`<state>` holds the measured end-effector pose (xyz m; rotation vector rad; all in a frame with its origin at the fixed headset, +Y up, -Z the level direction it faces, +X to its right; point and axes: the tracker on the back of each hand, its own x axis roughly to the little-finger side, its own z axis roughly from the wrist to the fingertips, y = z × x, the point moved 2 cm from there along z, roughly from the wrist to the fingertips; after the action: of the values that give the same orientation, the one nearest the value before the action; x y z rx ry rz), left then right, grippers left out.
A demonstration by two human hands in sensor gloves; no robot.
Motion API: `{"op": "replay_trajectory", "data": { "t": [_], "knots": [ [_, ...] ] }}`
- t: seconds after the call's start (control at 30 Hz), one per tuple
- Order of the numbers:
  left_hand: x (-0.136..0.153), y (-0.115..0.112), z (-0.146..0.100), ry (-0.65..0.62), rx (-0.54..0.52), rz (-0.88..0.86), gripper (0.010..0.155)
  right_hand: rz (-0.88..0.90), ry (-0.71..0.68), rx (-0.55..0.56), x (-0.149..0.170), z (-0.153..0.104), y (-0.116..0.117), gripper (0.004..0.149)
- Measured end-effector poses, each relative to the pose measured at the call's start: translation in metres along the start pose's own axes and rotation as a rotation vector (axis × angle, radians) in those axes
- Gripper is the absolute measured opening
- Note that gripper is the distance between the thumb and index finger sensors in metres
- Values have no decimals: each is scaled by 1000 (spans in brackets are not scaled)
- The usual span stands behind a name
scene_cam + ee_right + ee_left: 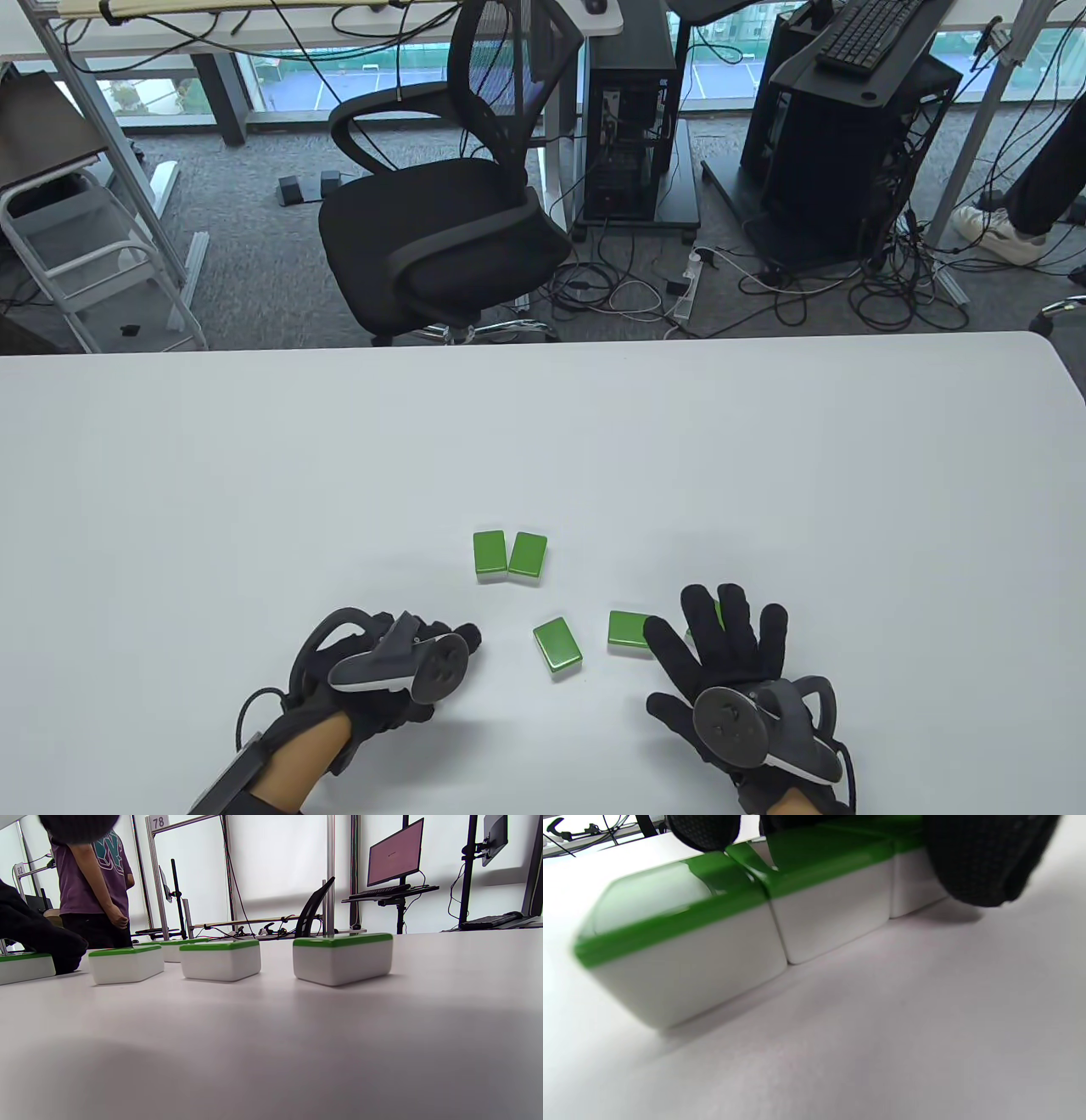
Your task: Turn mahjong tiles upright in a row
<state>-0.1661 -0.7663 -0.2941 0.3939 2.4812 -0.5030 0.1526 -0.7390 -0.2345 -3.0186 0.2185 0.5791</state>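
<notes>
Four mahjong tiles show plainly on the white desk (254,475) in the table view, all lying flat with their green backs up. Two sit side by side just past the hands: the left of the pair (489,556) has its long axis toward 12 o'clock, and the right of the pair (527,559) touches it and leans slightly toward 1 o'clock. Nearer the person, a single tile (558,645) lies between the hands, its long axis toward 11 o'clock. At its 3 o'clock, a fourth tile (629,633) lies with its long axis across, from 9 to 3 o'clock, its right end under the right hand. A sliver of green shows between that hand's fingers; I cannot tell whether it is another tile.

The left wrist view shows three tiles (814,895) set edge to edge in a row, flat, green backs up, white sides toward the camera.

The left hand (382,671) rests at 7 o'clock from the single tile, knuckles up and fingers curled under; gloved fingers (984,857) press down on the row's tops, but a closed hold cannot be told. The right hand (730,671) lies palm down at 4 o'clock from it, fingers (734,615) spread and pointing toward 12 o'clock, the thumb touching the fourth tile, gripping nothing.
</notes>
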Motion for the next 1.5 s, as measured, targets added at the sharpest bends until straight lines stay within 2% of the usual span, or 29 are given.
{"op": "replay_trajectory", "data": {
  "t": [0.1,0.23,0.4,0.57,0.67,0.83,1.1,1.3,1.5],
  "knots": [
    [0,5,1,-10,21,-28,94,9,-3,4,-1,0,-1,76],
    [1,23,3,5,-35,-51,93,18,-7,11,-2,0,-3,75],
    [9,55,20,132,-170,-30,93,15,-13,14,-3,0,-3,75],
    [12,71,47,224,-190,-12,94,30,-20,22,-4,0,-5,75],
    [11,72,66,260,-150,3,94,26,-30,24,-5,0,-5,75],
    [12,67,98,281,-22,-11,95,43,-34,26,-6,0,-4,75],
    [11,62,116,326,56,4,92,49,-37,18,-6,1,-3,75],
    [12,58,120,341,17,3,80,40,-36,13,-7,0,-3,75],
    [11,60,121,336,-13,-12,82,30,-31,7,-7,0,-3,75]
  ]
}}
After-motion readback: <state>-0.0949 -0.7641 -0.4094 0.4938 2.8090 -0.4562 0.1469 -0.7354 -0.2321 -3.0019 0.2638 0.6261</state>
